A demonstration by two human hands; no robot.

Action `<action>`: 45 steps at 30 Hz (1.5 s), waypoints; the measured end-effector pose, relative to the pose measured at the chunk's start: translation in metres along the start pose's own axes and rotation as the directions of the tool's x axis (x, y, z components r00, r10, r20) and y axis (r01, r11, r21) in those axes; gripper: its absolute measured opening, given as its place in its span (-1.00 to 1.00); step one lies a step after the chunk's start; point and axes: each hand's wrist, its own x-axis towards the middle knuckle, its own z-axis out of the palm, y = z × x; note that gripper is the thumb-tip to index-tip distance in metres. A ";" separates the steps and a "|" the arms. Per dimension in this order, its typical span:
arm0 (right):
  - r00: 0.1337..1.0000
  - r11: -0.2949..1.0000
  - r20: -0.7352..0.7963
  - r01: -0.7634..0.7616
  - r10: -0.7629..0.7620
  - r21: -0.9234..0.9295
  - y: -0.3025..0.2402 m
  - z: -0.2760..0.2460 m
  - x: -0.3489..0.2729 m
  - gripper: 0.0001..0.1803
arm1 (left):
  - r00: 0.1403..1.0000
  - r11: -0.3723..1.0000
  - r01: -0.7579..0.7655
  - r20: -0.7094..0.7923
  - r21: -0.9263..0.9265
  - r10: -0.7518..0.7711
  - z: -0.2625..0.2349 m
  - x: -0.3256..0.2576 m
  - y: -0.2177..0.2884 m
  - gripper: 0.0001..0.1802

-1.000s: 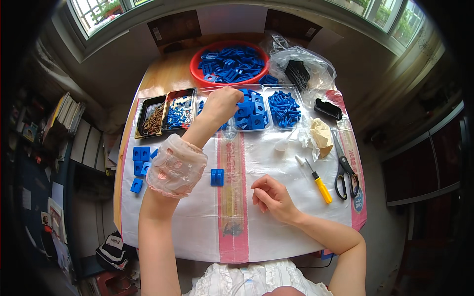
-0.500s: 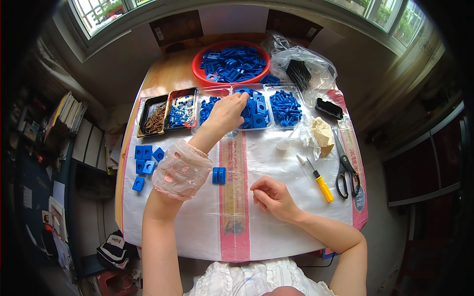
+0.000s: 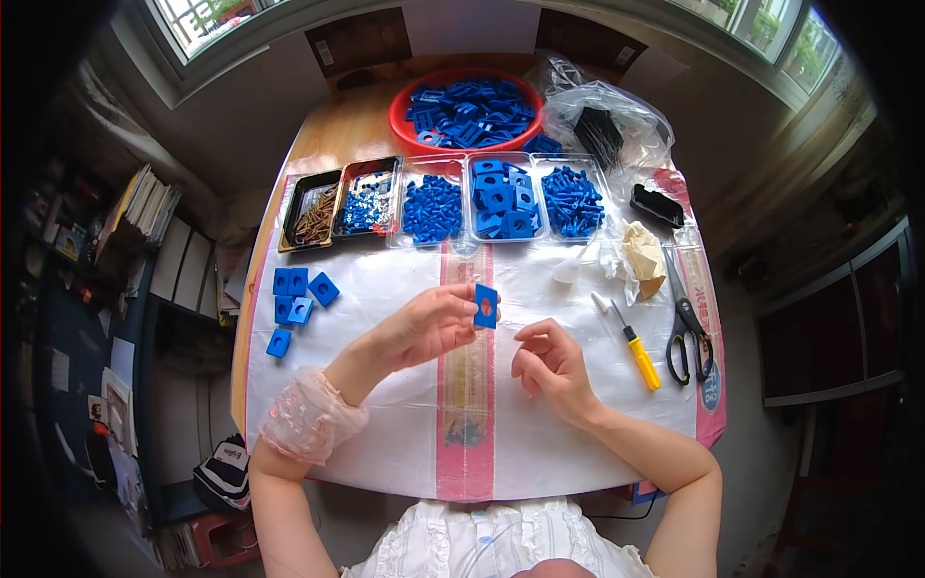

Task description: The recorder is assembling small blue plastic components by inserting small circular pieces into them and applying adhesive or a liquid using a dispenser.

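Observation:
A flat blue square piece with a round hole (image 3: 487, 292) is pinched upright between the fingertips of my left hand (image 3: 424, 329), above the middle of the table. Bare and loosely curled, my right hand (image 3: 559, 371) hovers just to the right of that piece, fingers a little apart and holding nothing. Similar square pieces fill a clear tray (image 3: 508, 238) beyond my hands. Several finished-looking blue blocks (image 3: 301, 309) lie loose at the left.
Trays of small blue parts (image 3: 433, 210), blue pegs (image 3: 575, 204), screws (image 3: 315, 223) and tiny mixed hardware (image 3: 367, 205) line the back. Behind them sits a red basin (image 3: 397, 123) of blue parts. At right lie a yellow-handled screwdriver (image 3: 643, 361), scissors (image 3: 685, 332) and crumpled paper (image 3: 644, 258).
My left hand has come back from the tray of square pieces toward me, bringing one piece. The blue block formerly on the table's middle is out of sight. My right hand stays nearby.

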 end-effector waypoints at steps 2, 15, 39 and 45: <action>0.999 0.999 -0.021 0.046 -0.046 0.022 0.000 0.001 0.000 -0.75 | 0.999 0.985 0.026 -0.031 -0.170 -0.031 0.004 -0.010 -0.021 -0.60; 0.991 0.994 0.080 0.108 -0.105 -0.033 0.004 0.000 0.000 -0.86 | 0.948 0.910 0.317 0.108 -0.266 -0.298 0.018 -0.022 -0.070 -0.71; 0.921 0.825 -0.049 -0.321 0.386 0.466 -0.011 -0.009 0.003 -0.84 | 0.992 0.962 -0.088 0.063 -0.260 0.107 0.025 0.004 -0.085 -0.45; 0.962 0.936 -0.076 -0.235 0.263 0.261 -0.013 -0.015 0.004 -0.85 | 0.993 0.940 -0.099 0.030 -0.326 0.115 0.024 0.004 -0.088 -0.42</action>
